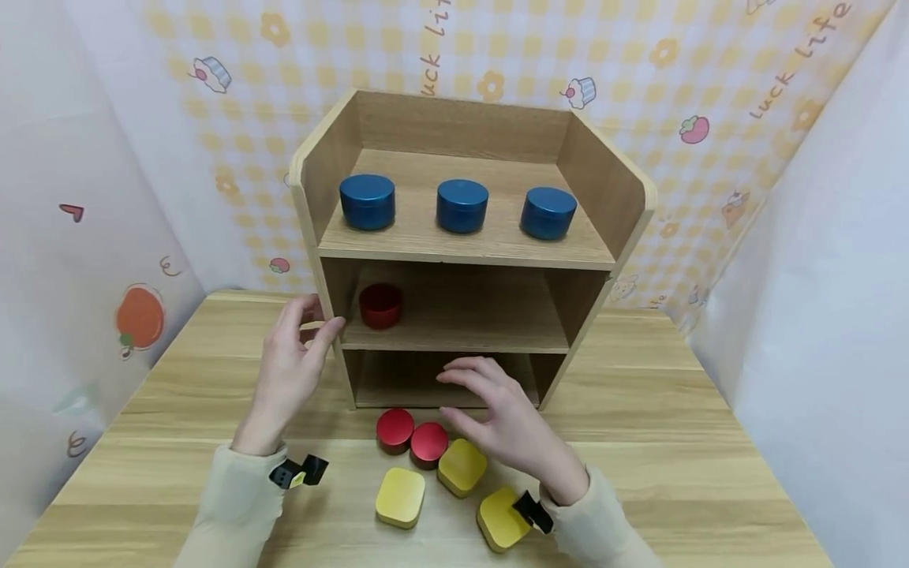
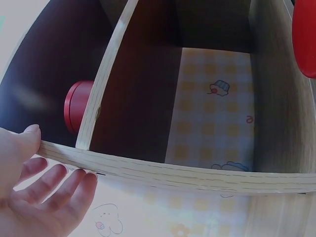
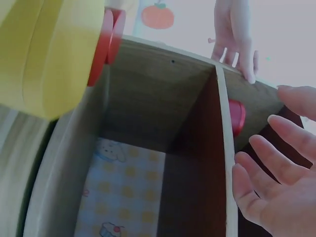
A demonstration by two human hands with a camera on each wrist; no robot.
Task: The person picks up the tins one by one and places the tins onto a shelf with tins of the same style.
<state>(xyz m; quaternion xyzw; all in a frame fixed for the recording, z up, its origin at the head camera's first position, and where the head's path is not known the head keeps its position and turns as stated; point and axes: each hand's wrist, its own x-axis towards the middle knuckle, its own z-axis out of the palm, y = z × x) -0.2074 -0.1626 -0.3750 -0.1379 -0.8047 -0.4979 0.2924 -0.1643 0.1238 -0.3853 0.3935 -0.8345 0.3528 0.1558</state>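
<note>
My left hand (image 1: 291,355) holds the left side panel of a wooden shelf (image 1: 454,256). In the left wrist view its thumb lies at the panel's front edge, with the fingers (image 2: 59,190) on the outer side. My right hand (image 1: 497,410) hovers in front of the lower compartment, fingers spread and loosely bent, holding nothing. A round red tin (image 1: 381,306) stands at the left end of the middle shelf. Two more red tins (image 1: 429,444) are on the table before the shelf, beside a yellow square tin (image 1: 462,467) close below my right hand.
Three round blue tins (image 1: 461,205) stand in a row on the top shelf. Two other yellow tins, one at the left (image 1: 401,497) and one by the right wrist (image 1: 503,518), lie on the wooden table (image 1: 653,442). A patterned cloth (image 1: 490,47) hangs behind.
</note>
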